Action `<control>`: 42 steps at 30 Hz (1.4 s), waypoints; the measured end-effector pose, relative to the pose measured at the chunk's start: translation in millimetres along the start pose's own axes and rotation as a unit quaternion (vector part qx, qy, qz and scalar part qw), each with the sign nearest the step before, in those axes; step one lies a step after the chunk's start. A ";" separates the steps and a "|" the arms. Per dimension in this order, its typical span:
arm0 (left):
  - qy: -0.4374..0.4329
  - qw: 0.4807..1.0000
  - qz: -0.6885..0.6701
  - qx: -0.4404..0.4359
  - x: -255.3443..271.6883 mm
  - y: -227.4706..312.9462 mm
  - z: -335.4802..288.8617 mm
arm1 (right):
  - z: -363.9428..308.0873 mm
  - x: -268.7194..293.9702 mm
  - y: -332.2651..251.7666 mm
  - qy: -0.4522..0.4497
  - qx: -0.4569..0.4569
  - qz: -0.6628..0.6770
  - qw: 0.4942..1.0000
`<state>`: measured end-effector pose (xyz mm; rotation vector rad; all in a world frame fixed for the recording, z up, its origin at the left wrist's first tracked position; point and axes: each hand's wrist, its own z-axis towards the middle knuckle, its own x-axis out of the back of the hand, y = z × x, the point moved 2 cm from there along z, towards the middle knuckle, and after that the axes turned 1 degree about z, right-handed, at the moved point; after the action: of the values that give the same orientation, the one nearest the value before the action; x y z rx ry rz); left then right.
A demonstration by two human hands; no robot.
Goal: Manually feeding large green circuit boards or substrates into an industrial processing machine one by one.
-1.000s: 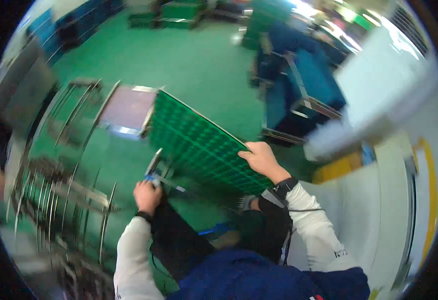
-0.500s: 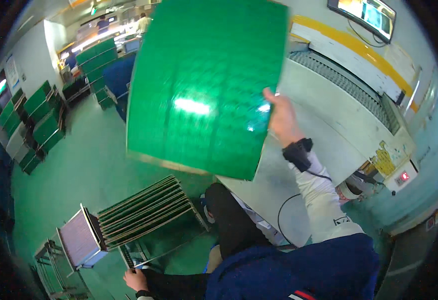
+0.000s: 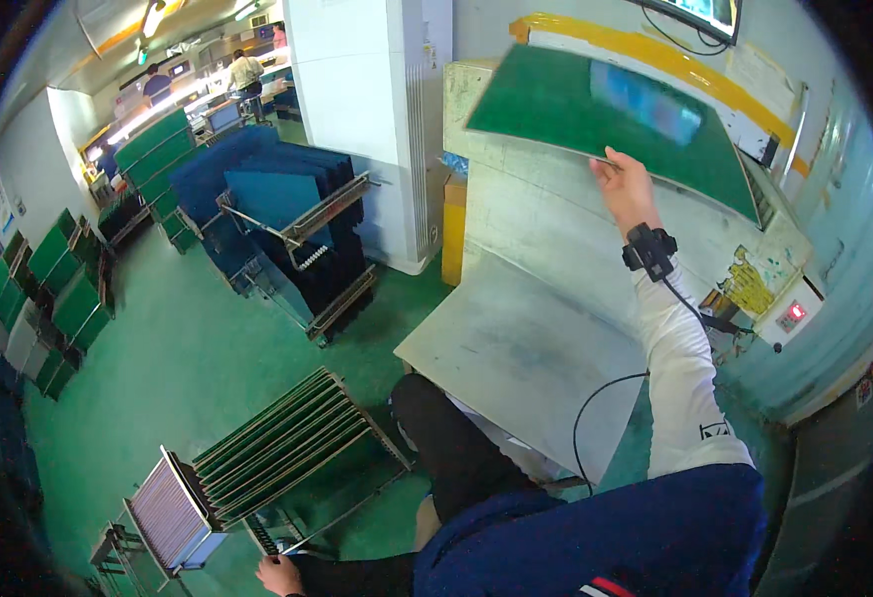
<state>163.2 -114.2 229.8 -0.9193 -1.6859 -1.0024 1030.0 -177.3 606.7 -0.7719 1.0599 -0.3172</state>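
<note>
Head view: green board (image 3: 591,114), tilted, held out at the white machine (image 3: 546,214), upper right.
Right hand (image 3: 628,189): gripping the board's near edge.
Left hand (image 3: 279,575): low, beside the rack (image 3: 367,415); cannot tell whether open or closed.
Rack: green boards (image 3: 282,443) stand in a row, pinkish boards (image 3: 168,512) next to them.
Floor (image 3: 178,338) beyond: cart (image 3: 329,209) of dark blue boards (image 3: 277,199); people (image 3: 245,75) farther back.
</note>
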 end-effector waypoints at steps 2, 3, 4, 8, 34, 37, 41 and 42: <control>-0.009 1.000 0.001 -0.027 -6.8 8.6 1.1 | 9.9 24.5 -10.4 -0.006 0.012 -0.014 1.000; -0.006 0.999 0.008 -0.039 -4.5 7.9 0.3 | 17.6 37.6 -4.4 -0.014 0.010 -0.015 1.000; -0.005 0.999 0.010 -0.038 -4.3 4.9 0.1 | 13.3 33.5 -4.3 -0.013 0.008 -0.013 1.000; -0.001 1.000 -0.014 -0.025 0.0 7.5 -2.6 | -0.1 24.7 -13.5 0.008 -0.029 -0.023 0.999; -0.016 0.999 0.039 -0.018 2.4 12.2 -3.9 | 55.4 39.3 -30.5 0.061 -0.030 0.010 0.998; -0.016 0.999 0.038 -0.028 -4.2 6.1 0.0 | 57.8 39.6 -32.4 0.094 -0.022 0.014 0.995; -0.002 0.999 0.041 -0.029 -11.6 0.7 6.5 | 58.8 43.4 -31.2 0.093 -0.022 0.007 0.995; -0.007 0.999 0.038 -0.024 -12.6 0.5 7.5 | 58.4 44.1 -30.3 0.090 -0.017 -0.003 0.996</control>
<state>164.6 -108.9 216.2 -1.0169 -1.6322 -0.9918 1105.6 -199.9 614.3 -0.7874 1.2347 -0.3796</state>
